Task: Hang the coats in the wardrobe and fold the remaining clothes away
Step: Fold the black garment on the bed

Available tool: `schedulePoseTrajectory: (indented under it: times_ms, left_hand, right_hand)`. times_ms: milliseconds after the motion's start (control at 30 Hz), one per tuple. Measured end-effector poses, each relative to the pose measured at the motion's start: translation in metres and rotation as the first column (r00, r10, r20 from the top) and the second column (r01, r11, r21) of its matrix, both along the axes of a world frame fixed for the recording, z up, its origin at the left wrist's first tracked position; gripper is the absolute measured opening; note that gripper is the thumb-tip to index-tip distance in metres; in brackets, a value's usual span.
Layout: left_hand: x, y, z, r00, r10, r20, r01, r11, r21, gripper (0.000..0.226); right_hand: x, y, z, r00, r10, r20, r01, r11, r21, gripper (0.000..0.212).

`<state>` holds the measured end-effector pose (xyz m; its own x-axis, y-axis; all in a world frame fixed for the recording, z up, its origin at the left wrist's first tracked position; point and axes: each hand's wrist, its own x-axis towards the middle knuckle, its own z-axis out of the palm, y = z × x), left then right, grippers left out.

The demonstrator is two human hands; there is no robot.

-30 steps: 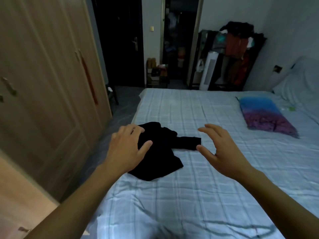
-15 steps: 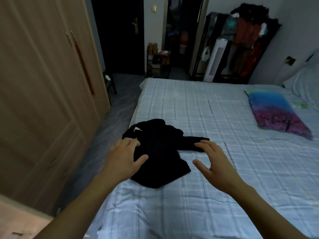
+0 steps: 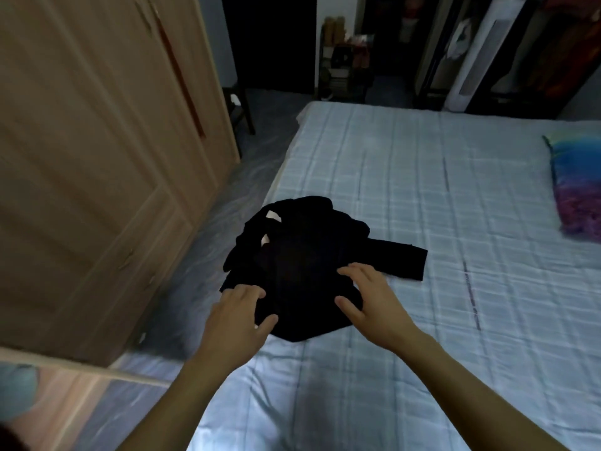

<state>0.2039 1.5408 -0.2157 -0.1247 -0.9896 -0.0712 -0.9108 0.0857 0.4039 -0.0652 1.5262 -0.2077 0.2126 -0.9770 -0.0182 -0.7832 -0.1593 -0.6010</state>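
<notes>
A crumpled black garment (image 3: 305, 255) lies on the pale blue checked bed (image 3: 422, 196) near its left edge, one sleeve stretched out to the right. My left hand (image 3: 235, 323) rests at the garment's near left edge, fingers spread over the cloth, thumb out. At the near right part of the garment my right hand (image 3: 374, 301) has relaxed fingers touching the cloth. Neither hand visibly grips it. The wooden wardrobe (image 3: 97, 141) stands to the left with its doors closed.
A blue and purple folded cloth (image 3: 575, 183) lies at the bed's right edge. A narrow floor strip separates bed and wardrobe. At the back stand a white tower fan (image 3: 471, 60), a rack with clothes (image 3: 559, 50), a small shelf and a dark doorway.
Both hands came down and forward onto the black garment. The right hand moved left from the sleeve to the garment's body. The view tilted down and closer.
</notes>
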Motion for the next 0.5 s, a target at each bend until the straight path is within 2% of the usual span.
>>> schedulePoseTrajectory:
  times_ms: [267,500]
  left_hand:
    - [0.002,-0.023,-0.035,0.995,0.099,-0.005,-0.098,0.991,0.095,0.047]
    - [0.008,-0.068,-0.085,0.998,0.055,0.041,-0.063,0.965,0.256,0.045]
  right_hand:
    - [0.011,-0.043,-0.044,0.992,0.110,-0.062,-0.103,0.988,0.112,0.055]
    - [0.023,-0.090,-0.079,0.985,0.120,-0.120,-0.095,0.975,0.199,0.055]
